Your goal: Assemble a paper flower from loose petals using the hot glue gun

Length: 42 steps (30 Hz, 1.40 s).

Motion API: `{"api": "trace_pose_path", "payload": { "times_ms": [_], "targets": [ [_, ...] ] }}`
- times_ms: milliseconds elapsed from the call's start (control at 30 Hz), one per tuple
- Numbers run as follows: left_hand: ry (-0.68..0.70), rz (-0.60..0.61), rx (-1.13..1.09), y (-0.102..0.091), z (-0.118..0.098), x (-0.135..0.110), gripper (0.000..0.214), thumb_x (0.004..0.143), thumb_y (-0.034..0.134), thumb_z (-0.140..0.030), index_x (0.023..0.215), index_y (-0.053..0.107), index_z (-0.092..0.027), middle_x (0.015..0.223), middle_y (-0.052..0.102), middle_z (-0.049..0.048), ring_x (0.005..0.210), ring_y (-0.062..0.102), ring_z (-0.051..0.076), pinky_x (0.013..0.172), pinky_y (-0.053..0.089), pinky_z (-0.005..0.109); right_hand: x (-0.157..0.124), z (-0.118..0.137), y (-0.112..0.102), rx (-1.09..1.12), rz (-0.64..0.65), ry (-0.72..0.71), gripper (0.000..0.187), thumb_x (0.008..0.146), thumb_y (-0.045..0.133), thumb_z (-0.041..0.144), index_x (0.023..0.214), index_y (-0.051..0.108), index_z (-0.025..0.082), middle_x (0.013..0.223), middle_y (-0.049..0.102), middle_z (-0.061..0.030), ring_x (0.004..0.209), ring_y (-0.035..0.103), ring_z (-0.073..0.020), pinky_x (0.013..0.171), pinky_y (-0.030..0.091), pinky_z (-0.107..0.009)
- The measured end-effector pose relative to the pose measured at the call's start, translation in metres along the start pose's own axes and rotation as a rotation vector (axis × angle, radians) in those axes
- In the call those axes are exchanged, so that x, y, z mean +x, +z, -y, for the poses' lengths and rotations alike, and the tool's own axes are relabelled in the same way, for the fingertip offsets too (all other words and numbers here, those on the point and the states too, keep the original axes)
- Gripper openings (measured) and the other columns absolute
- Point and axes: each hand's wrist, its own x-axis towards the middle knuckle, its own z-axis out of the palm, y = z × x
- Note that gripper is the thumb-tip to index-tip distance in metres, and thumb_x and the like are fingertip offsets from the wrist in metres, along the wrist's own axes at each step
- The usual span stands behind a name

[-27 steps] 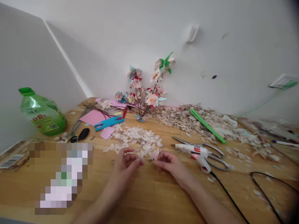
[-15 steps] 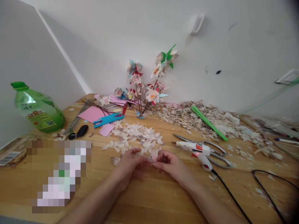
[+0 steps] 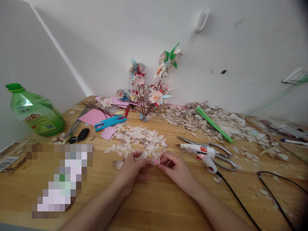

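Between my two hands is a small handmade flower [image 3: 156,161] with whitish petals and a pink centre. My left hand [image 3: 132,169] pinches it from the left with thumb and fingertips. On the other side, the curled fingers of my right hand [image 3: 175,167] close on its edge; the exact grip is partly hidden. Just beyond my hands lies a loose pile of pale petals [image 3: 141,138]. To the right of my right hand, a white hot glue gun [image 3: 201,150] with a lit red light rests across a pair of scissors [image 3: 223,160].
Finished flowers on twigs [image 3: 156,96] stand at the back. A heap of dry scraps [image 3: 183,115] and green strips [image 3: 214,123] lie behind right. Blue paper [image 3: 110,122], pink paper [image 3: 92,117], a black key fob [image 3: 83,134] and a green bottle [image 3: 38,112] are left. A black cord [image 3: 234,195] runs right.
The small flower has turned between my fingers, so its pink centre now shows. My right hand has shifted slightly up. The whole view has moved a little to the left.
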Motion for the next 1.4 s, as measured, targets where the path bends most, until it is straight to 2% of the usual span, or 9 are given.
{"api": "trace_pose_path", "payload": {
  "times_ms": [100,267,533,667,800,1000,1233,1400],
  "targets": [
    [0.002,-0.003,-0.020,0.000,0.001,0.001,0.060,0.061,0.071,-0.025,0.111,0.038,-0.016,0.082,0.062,0.0066,0.078,0.061,0.020,0.047,0.051,0.027,-0.001,0.003,-0.002,-0.068,-0.021,-0.077,0.012,0.074,0.059,0.018,0.063,0.055,0.020,0.075,0.059,-0.0013,0.063,0.052,-0.0129,0.052,0.039,-0.022],
    [0.002,-0.028,-0.055,0.003,0.000,0.001,0.059,0.061,0.070,-0.021,0.111,0.038,-0.015,0.076,0.063,0.0045,0.073,0.061,0.019,0.046,0.050,0.026,-0.001,0.005,-0.003,-0.085,-0.037,-0.125,0.013,0.074,0.058,0.013,0.063,0.056,0.019,0.076,0.060,-0.0023,0.064,0.053,-0.0133,0.052,0.042,-0.023],
    [0.003,-0.044,-0.052,0.008,-0.005,-0.005,0.069,0.062,0.069,-0.019,0.120,0.032,-0.012,0.081,0.064,0.0084,0.076,0.061,0.021,0.047,0.051,0.028,0.000,0.002,-0.003,-0.081,-0.043,-0.119,0.012,0.073,0.059,0.013,0.063,0.058,0.020,0.076,0.061,-0.0022,0.066,0.055,-0.0142,0.053,0.042,-0.023],
    [-0.006,-0.004,-0.108,0.005,-0.005,-0.006,0.060,0.070,0.062,-0.024,0.121,0.032,-0.014,0.081,0.064,0.0086,0.078,0.063,0.021,0.051,0.052,0.029,0.001,0.002,-0.003,-0.031,-0.066,-0.089,0.013,0.073,0.060,0.014,0.063,0.056,0.020,0.076,0.061,-0.0013,0.066,0.054,-0.0140,0.052,0.040,-0.023],
    [0.087,0.012,-0.161,0.004,-0.002,-0.008,0.054,0.074,0.052,-0.022,0.124,0.031,-0.018,0.088,0.064,0.0104,0.083,0.061,0.022,0.053,0.051,0.030,0.002,0.000,-0.003,0.029,-0.117,-0.047,0.013,0.071,0.061,0.014,0.061,0.055,0.021,0.075,0.060,0.0002,0.065,0.053,-0.0137,0.052,0.039,-0.023],
    [0.169,0.077,-0.157,0.010,0.002,-0.017,0.069,0.067,0.054,-0.012,0.130,0.026,-0.014,0.096,0.064,0.0136,0.087,0.059,0.023,0.048,0.049,0.026,0.003,-0.001,-0.001,0.064,-0.149,-0.042,0.013,0.070,0.063,0.019,0.059,0.056,0.020,0.077,0.060,-0.0008,0.069,0.054,-0.0144,0.054,0.041,-0.023],
    [0.031,0.197,-0.370,0.008,0.007,-0.020,0.070,0.066,0.047,-0.002,0.131,0.023,-0.015,0.111,0.060,0.0150,0.080,0.062,0.017,0.049,0.049,0.023,0.001,0.004,-0.003,-0.049,-0.220,-0.098,0.013,0.072,0.060,0.017,0.060,0.057,0.019,0.079,0.058,-0.0020,0.060,0.053,-0.0120,0.049,0.041,-0.022],
    [0.007,0.223,-0.437,0.008,0.008,-0.023,0.071,0.065,0.045,-0.001,0.131,0.023,-0.016,0.115,0.058,0.0145,0.073,0.063,0.016,0.051,0.050,0.026,0.000,0.008,-0.004,-0.090,-0.227,-0.139,0.015,0.071,0.060,0.010,0.061,0.056,0.020,0.078,0.058,-0.0028,0.063,0.055,-0.0139,0.051,0.043,-0.024]
  ]
}}
